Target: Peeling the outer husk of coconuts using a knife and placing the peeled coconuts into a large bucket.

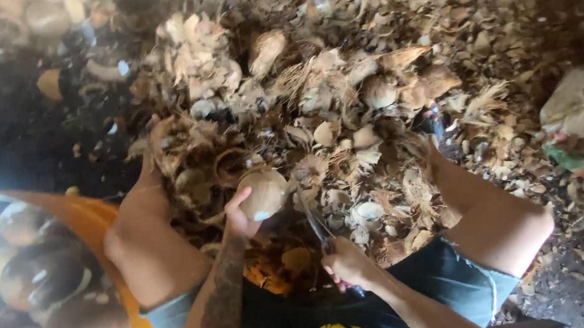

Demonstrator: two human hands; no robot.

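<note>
Two bare hands are working at the lower middle of the frame, between the person's bent knees. Left hand (237, 219) is cupping a round husked coconut (264, 194), fingers wrapping its lower left side, grip closing on it. Right hand (345, 263) is fisting the handle of a knife (311, 217), grip tight, blade angling up-left with its tip sitting just beside the coconut's right edge. Coconut is sitting dead centre, slightly below mid-frame, over a big heap of husk scraps (343, 112) filling the middle and upper frame. Orange tub (97, 222) at lower left is holding several peeled coconuts (43, 274). Crumpled sack (581, 130) is lying at the right edge.
</note>
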